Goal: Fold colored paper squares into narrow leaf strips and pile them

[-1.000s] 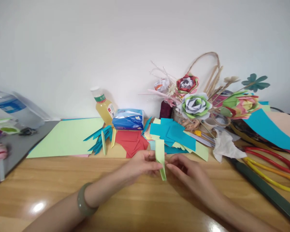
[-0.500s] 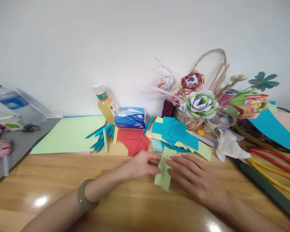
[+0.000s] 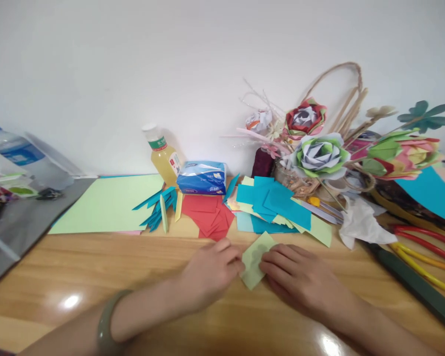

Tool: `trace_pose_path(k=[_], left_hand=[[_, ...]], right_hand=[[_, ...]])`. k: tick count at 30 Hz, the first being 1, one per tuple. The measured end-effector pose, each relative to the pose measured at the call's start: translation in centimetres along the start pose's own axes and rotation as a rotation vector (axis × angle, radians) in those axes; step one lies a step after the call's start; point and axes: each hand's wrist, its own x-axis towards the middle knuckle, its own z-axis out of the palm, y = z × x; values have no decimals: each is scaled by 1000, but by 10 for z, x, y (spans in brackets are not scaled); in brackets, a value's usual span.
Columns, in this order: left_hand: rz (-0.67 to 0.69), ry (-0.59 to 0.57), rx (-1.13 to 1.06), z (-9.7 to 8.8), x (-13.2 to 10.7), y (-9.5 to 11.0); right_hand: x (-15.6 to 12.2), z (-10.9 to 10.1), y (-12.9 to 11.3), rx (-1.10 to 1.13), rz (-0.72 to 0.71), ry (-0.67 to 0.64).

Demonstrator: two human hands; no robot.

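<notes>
A small light-green paper piece [image 3: 255,259] lies flat on the wooden table [image 3: 96,267] between my two hands. My left hand [image 3: 209,273], fingers curled, presses on the paper's left edge; a jade bangle sits on that wrist. My right hand [image 3: 300,280] presses its fingertips on the paper's right edge, fingers together. Just beyond the hands lie red paper squares [image 3: 207,216] and teal paper squares [image 3: 272,203].
A large light-green sheet [image 3: 107,202], folded teal strips [image 3: 157,207], a juice bottle [image 3: 162,155] and a blue tissue pack [image 3: 202,178] sit at the back. A basket of paper flowers [image 3: 319,148] stands back right, with crumpled tissue [image 3: 361,225] and red and yellow loops [image 3: 426,249].
The green paper was held upright a second ago; it has been laid flat on the table and both hands have closed in on its edges. The view shifted slightly.
</notes>
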Motion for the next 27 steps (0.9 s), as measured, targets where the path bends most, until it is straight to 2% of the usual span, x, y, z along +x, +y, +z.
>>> trace_pose_path(k=[2, 6, 8, 11, 14, 17, 22, 27], left_hand=[[27, 25, 23, 1, -5, 0], [-1, 61, -39, -1, -9, 0], [-17, 70, -83, -2, -11, 0], [-28, 69, -105, -2, -16, -1], [-37, 47, -34, 0, -23, 3], [-46, 37, 63, 5, -27, 9], [-20, 105, 146, 16, -30, 17], [8, 53, 117, 19, -32, 19]], right_hand=[[2, 0, -5, -25, -44, 4], [6, 2, -16, -62, -139, -9], [6, 3, -18, -12, -79, -32], [6, 5, -16, 183, 95, -104], [6, 6, -12, 384, 216, -164], [6, 8, -12, 499, 311, -159], [8, 12, -17, 523, 385, -111], [9, 14, -19, 482, 401, -97]])
